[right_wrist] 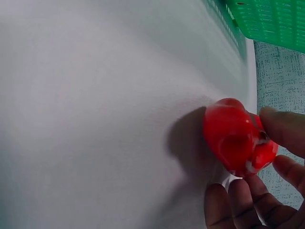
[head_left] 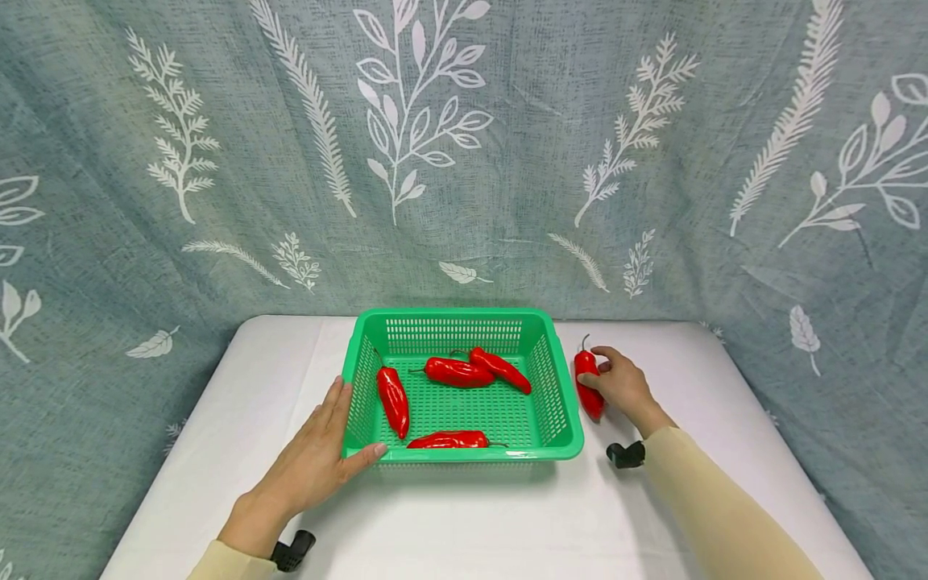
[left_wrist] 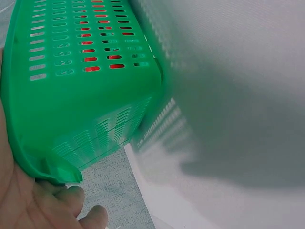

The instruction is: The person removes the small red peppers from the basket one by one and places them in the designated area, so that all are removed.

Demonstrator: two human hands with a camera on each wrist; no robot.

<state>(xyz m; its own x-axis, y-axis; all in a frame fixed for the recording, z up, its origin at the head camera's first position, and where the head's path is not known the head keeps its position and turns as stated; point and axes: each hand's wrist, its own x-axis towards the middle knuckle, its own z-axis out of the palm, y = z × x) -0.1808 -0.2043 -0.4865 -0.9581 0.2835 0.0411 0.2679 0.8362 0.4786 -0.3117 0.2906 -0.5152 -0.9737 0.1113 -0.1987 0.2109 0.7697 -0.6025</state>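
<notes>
Rests the left hand (head_left: 310,459) against the near left corner of the green basket (head_left: 471,454), with fingers fairly straight along the outer left side and thumb laid on the near rim. Looks more like bracing than gripping, probably to stop so light a basket from sliding about on the table (head_left: 507,524).

Pinches a red pepper (head_left: 590,401) with the right hand (head_left: 627,388), thumb and fingertips set about the upper body below the stem, likely for a sure hold on smooth, glossy skin. Places this pepper outside the basket, just beside the right wall, stem toward the curtain (head_left: 464,242) and tip toward the near edge. Cannot tell from the right wrist view whether touching the table or slightly raised.

Shows four more peppers inside the basket: one along the left (head_left: 393,403), two touching near the middle (head_left: 457,373), one close against the near wall (head_left: 449,440). Seems loosely spread rather than stacked, perhaps for want of any need to save room.
</notes>
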